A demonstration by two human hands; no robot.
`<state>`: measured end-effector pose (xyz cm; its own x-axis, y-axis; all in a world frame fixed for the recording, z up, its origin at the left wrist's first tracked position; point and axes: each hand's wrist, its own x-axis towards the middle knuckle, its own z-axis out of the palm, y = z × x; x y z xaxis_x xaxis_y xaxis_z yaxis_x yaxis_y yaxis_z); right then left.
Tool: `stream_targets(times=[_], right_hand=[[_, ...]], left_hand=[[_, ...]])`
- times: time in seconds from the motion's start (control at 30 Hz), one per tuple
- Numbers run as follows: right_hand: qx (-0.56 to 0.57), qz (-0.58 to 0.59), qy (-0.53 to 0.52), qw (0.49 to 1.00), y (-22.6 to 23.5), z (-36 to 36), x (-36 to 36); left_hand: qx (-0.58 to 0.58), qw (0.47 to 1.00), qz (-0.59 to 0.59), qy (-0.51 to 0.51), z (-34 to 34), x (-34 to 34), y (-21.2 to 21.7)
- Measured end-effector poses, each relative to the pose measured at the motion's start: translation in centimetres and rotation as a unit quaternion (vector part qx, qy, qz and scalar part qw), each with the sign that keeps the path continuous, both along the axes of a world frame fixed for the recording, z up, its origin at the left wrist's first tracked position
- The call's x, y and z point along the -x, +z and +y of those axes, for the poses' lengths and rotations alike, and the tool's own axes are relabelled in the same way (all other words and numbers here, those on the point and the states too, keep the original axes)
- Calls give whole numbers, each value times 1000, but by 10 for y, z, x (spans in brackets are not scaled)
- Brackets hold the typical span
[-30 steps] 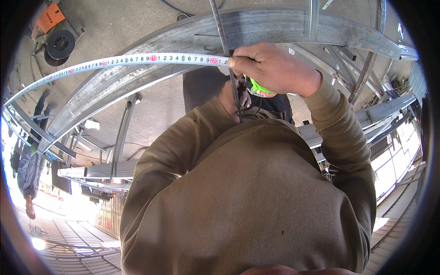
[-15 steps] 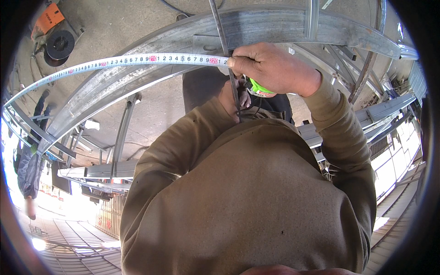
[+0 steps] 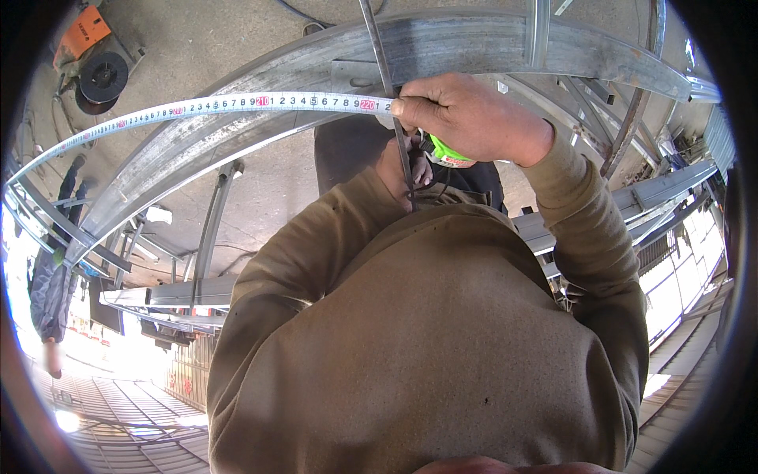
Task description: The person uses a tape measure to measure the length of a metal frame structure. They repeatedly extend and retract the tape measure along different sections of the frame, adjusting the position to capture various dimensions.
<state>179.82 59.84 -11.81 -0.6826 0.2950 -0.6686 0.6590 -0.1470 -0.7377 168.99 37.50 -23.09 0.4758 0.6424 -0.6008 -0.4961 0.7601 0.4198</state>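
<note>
My right hand (image 3: 466, 118) is closed around a tape measure with a bright green case (image 3: 448, 154). Its thumb presses the end of the drawn-out white blade (image 3: 221, 103) beside a thin dark metal bar (image 3: 379, 49). From there the blade bows away to the far left, over the long grey steel beam (image 3: 260, 75). Lower down, my left hand (image 3: 392, 170) is wrapped around the near end of that bar, below the tape case. The bar and the sleeve partly hide its fingers. The bar lies across the beam.
An orange machine (image 3: 83, 35) and a black wire spool (image 3: 103, 77) sit on the floor at upper left. Steel frames and crossbars (image 3: 209, 229) stand around me on both sides. Another person (image 3: 54, 292) stands at the far left, near the blade's far end.
Almost nothing differs. The tape blade has shifted very slightly; both hands keep their hold and place.
</note>
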Motion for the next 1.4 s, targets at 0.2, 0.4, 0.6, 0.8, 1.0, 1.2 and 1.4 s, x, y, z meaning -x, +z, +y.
stream_targets(times=[0.2,0.4,0.6,0.8,1.0,1.2,1.4], right_hand=[[18,-9,-14,1000,3,2,1],[22,-14,-12,1000,4,2,1],[31,-1,-15,999,1,3,0],[32,-2,-27,999,2,2,2],[55,-7,-31,998,3,2,0],[31,11,-19,999,-2,1,0],[36,-8,-17,999,1,-1,0]], left_hand=[[73,997,-38,1,2,-4,-8],[23,999,-25,4,10,1,7],[31,996,-87,0,4,5,-1],[-120,992,20,44,6,-2,6],[153,984,-31,89,16,-1,25],[166,978,32,121,-1,-14,13],[229,969,28,91,-2,-16,6]])
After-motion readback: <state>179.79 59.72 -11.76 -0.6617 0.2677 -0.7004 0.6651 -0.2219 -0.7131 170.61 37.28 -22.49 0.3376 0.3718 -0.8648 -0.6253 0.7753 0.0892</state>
